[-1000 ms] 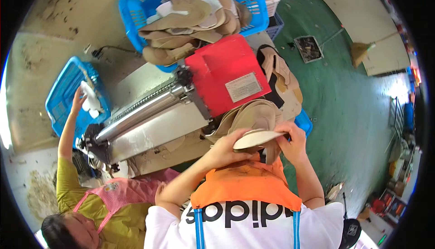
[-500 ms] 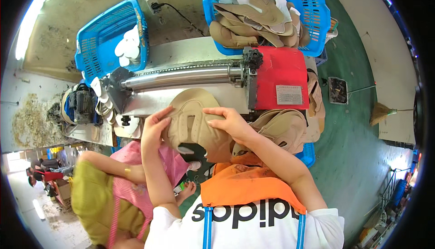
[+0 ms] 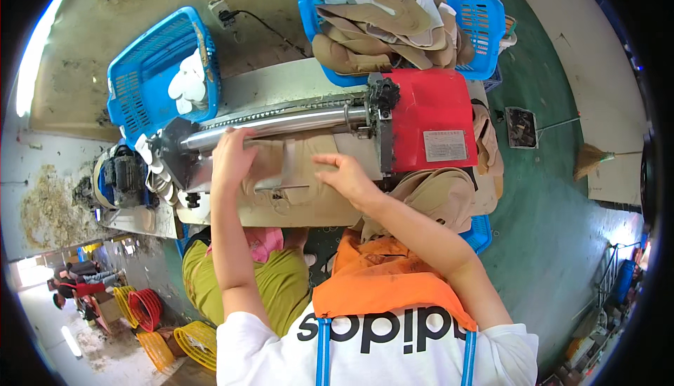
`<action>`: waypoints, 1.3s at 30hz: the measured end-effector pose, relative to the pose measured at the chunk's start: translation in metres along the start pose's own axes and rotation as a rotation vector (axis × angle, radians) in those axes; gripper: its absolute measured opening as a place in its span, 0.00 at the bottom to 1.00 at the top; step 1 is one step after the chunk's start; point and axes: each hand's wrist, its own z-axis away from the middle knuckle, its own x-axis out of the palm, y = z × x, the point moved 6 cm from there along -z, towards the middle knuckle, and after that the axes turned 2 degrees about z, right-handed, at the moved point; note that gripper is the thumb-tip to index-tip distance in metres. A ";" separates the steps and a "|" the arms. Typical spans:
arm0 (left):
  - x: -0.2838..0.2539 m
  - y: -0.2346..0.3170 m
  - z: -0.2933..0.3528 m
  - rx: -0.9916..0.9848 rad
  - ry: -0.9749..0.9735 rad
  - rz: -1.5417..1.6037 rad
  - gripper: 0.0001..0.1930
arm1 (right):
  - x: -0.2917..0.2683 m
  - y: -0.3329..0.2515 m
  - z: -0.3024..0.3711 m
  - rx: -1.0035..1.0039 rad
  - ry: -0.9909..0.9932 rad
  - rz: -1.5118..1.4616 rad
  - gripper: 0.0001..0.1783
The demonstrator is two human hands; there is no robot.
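Observation:
A tan shoe upper [image 3: 316, 210] lies spread on the metal plate in front of the roller machine, its far end close under the steel roller [image 3: 298, 123]. My left hand [image 3: 234, 158] is over the upper's left side, fingers stretched toward the roller and thumb apart. Whether its fingertips touch the roller I cannot tell. Over the right part of the upper, my right hand [image 3: 345, 177] is open, thumb and fingers apart, holding nothing. A red housing [image 3: 430, 109] closes off the machine's right end.
More tan uppers [image 3: 439, 200] are stacked at the machine's near right. A blue basket [image 3: 484, 24] of uppers stands behind, another blue basket [image 3: 126, 91] with white pieces at the back left. A co-worker in olive clothing [image 3: 270, 281] is close on my left.
The upper has gone from being held up in both hands to lying on the plate by the roller. Both hands have let go of its edges. The co-worker has shifted right.

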 end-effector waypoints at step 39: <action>0.072 0.246 0.036 0.677 -0.645 0.571 0.28 | -0.179 -0.005 0.217 -0.041 0.558 0.436 0.10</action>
